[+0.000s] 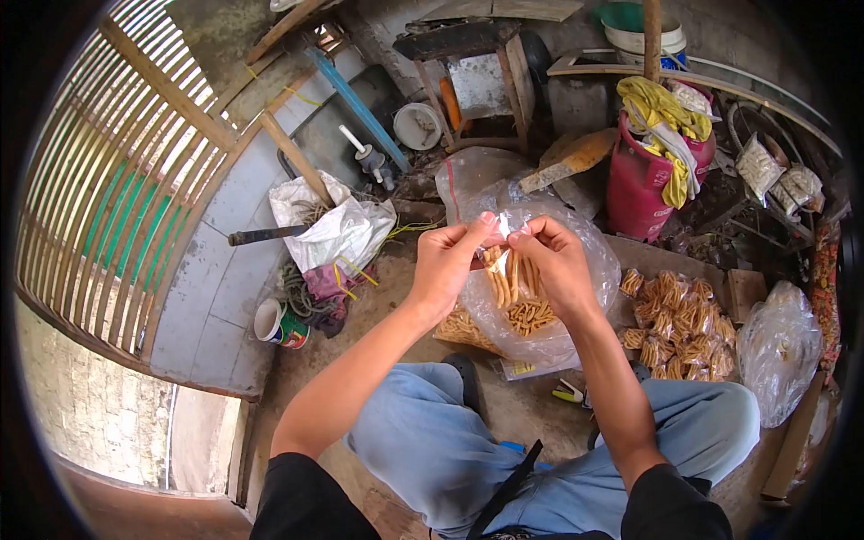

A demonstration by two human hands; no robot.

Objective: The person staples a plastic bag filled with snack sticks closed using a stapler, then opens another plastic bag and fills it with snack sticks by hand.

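the grip of the left hand (445,265) and right hand (560,265) pinched a clear packet (506,261) of brown sticks (513,283) above a plastic bag (599,263).

Hands (443,270) (560,265) pinch 1 packet (513,270) — sticks (500,286) inside.

Two hands (443,265) (562,261) — one held packet (514,281), one white sack (346,229).

Packet (502,277) partly hidden (behind fingers (540,247))
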